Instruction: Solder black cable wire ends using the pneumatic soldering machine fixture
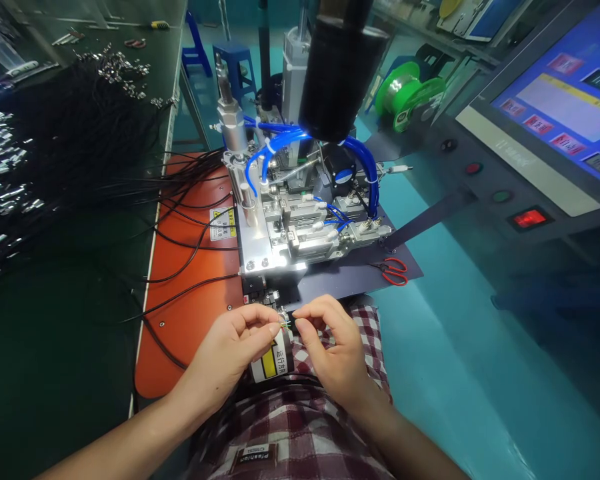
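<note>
Thumb and finger pinched together, the left hand [230,343] has hold of thin coloured wires [285,325], their tips pointing right across a small gap. Just beyond those tips is the right hand [337,347], thumb and forefinger drawn close; whether they grip a strand is too small to tell. Ahead of both hands sits the machine [260,247], the orange board [167,350] flanking the left; rightward, past red-handled scissors [395,272], spreads the floor [455,320].

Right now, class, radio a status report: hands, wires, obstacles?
Left hand pinching thin coloured wires. Right hand close, grip unclear. Machine just beyond; red-handled snips off aside.
</note>
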`<state>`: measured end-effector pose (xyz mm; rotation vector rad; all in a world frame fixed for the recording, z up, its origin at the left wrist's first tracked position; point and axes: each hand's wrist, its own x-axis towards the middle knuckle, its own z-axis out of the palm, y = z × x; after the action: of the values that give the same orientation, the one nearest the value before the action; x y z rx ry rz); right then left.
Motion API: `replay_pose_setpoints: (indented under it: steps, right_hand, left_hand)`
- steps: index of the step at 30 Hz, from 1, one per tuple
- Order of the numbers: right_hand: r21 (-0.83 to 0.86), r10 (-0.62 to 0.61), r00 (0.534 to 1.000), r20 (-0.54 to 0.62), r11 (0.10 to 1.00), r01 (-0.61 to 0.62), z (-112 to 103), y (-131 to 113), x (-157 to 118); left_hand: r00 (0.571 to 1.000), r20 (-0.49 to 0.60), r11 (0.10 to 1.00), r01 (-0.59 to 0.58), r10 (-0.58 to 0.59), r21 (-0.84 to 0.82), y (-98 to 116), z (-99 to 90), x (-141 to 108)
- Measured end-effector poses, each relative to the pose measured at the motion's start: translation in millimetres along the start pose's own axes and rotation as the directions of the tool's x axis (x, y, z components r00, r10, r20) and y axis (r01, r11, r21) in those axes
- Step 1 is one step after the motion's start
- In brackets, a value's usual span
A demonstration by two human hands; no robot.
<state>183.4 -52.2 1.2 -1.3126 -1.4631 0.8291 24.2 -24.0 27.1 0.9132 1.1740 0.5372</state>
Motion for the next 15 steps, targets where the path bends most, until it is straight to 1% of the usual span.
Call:
replay_pose_setpoints:
  steps: [3,6,9,12,15]
  right_hand:
    - [0.016,-0.032,0.999,0.026,0.999,0.032,-1.8,-1.7,-1.3]
    - [0.005,-0.038,0.999,0.037,0.999,0.038,-1.8,-3.3,-2.4]
    - [-0.002,-0.01,0.998,0.054,1.0,0.01,-0.1,-4.7,-1.6]
    - [-0.012,0.015,0.999,0.046,1.0,-0.015,1.8,-5.7,-0.4]
    - [-0.079,-0.037,0.999,0.019,0.996,0.038,2.6,-5.5,-0.6]
  left_hand:
    - [1.0,-0.003,1.0,0.003,-0.003,0.003,-1.3,-0.2,0.9]
    - [1.0,-0.008,1.0,-0.01,0.01,0.001,-2.4,-0.5,1.5]
    - [1.0,-0.007,1.0,-0.017,0.017,0.017,-2.6,-0.8,1.4]
    - [1.0,-0.005,1.0,-0.019,0.019,0.024,-2.1,-1.0,0.5]
    - [1.0,-0.011,1.0,-0.019,0.019,0.021,-1.9,-0.7,-0.2]
